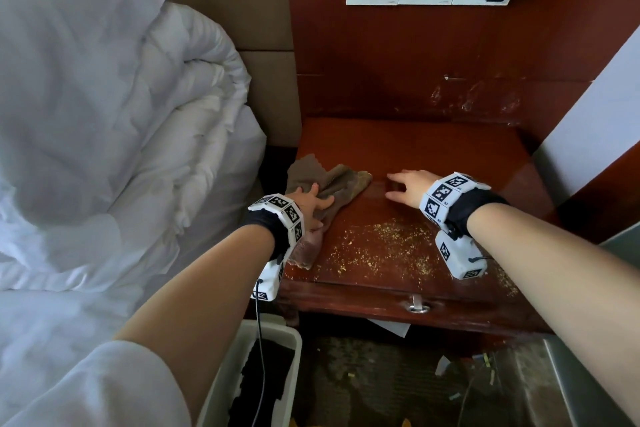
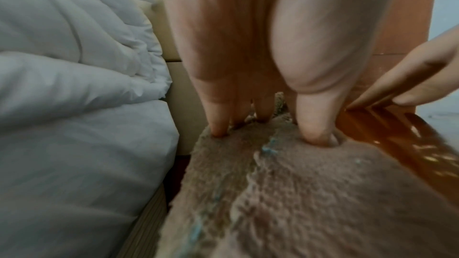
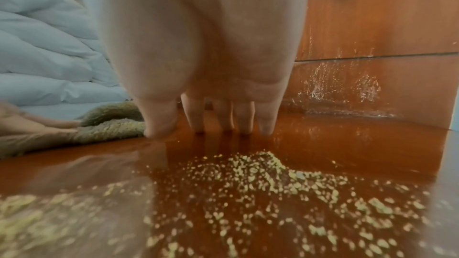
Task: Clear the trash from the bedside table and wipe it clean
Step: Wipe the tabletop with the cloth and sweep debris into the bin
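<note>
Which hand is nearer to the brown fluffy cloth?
Left. The left hand presses on the brown fluffy cloth; the right hand touches bare wood beside it.

The bedside table is bare polished wood across its back half and right side, free room for a hand to sweep. Its left edge is taken up by a brown cloth under the left hand. The right hand rests mid-table, fingertips on the wood. Crumbs litter the front. A wooden wall panel closes off the back, the duvet crowds the left, and a bin stands below the front left corner.
</note>
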`<state>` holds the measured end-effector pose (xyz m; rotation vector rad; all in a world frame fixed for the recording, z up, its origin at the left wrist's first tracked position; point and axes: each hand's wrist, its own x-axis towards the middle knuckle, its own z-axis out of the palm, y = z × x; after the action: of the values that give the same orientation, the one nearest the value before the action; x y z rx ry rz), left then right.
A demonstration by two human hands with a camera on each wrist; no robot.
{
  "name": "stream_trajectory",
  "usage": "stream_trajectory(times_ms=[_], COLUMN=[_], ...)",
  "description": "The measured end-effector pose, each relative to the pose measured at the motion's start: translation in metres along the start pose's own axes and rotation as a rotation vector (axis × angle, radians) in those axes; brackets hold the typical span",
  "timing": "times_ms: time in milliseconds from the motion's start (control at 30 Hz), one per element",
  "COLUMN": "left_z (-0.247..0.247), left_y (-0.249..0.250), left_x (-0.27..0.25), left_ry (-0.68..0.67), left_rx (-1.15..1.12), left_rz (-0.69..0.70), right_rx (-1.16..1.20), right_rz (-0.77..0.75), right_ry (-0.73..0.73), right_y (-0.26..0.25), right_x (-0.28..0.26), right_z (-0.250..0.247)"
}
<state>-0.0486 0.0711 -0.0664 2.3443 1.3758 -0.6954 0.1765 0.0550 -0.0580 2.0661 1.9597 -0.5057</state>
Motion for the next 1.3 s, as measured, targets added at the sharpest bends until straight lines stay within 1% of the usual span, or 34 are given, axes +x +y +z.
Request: stream_trajectory(times_ms=[100, 333, 567, 733, 833, 1000, 1033, 1100, 1167, 1200, 1267, 1300], left_z=[-0.012, -0.038, -0.06, -0.068, -0.066, -0.06, -0.059, -0.055, -0.049, -0.045, -0.036, -0.032], left_y=[-0.004, -0.007, -0.002, 0.0, -0.002, -0.022, -0.027, -0.039, -0.05, -0.056, -0.064, -0.067], left_x=[0.019, 0.058, 0.084, 0.093, 0.089, 0.066, 0.059, 0.047, 0.035, 0.03, 0.019, 0.015], left_ry=[0.002, 0.023, 0.048, 0.077, 0.088, 0.191, 0.21, 0.24, 0.262, 0.269, 0.28, 0.288], left_rx=[0.01, 0.018, 0.107, 0.154, 0.119, -0.099, -0.123, -0.157, -0.193, -0.211, -0.246, -0.261], left_rz=[0.013, 0.013, -0.003, -0.015, -0.016, 0.009, -0.005, -0.06, -0.123, -0.147, -0.178, -0.192], right_rx=[-0.05, -0.103, -0.122, -0.125, -0.124, -0.102, -0.084, -0.037, -0.01, -0.008, -0.009, -0.016], right_rz=[-0.01, -0.023, -0.043, -0.049, -0.049, -0.023, -0.013, -0.027, -0.107, -0.168, -0.286, -0.313], right_ry=[-0.031, -0.041, -0.062, -0.066, -0.066, -0.075, -0.05, 0.056, 0.161, 0.17, 0.122, 0.076], right_y=[0.0, 0.005, 0.009, 0.009, 0.008, 0.001, -0.003, -0.016, -0.038, -0.051, -0.079, -0.091], right_x=[0.011, 0.028, 0.037, 0.04, 0.038, 0.031, 0.03, 0.027, 0.027, 0.028, 0.032, 0.035], right_z=[-0.002, -0.007, -0.007, -0.006, -0.006, -0.014, -0.019, -0.027, -0.029, -0.028, -0.022, -0.018])
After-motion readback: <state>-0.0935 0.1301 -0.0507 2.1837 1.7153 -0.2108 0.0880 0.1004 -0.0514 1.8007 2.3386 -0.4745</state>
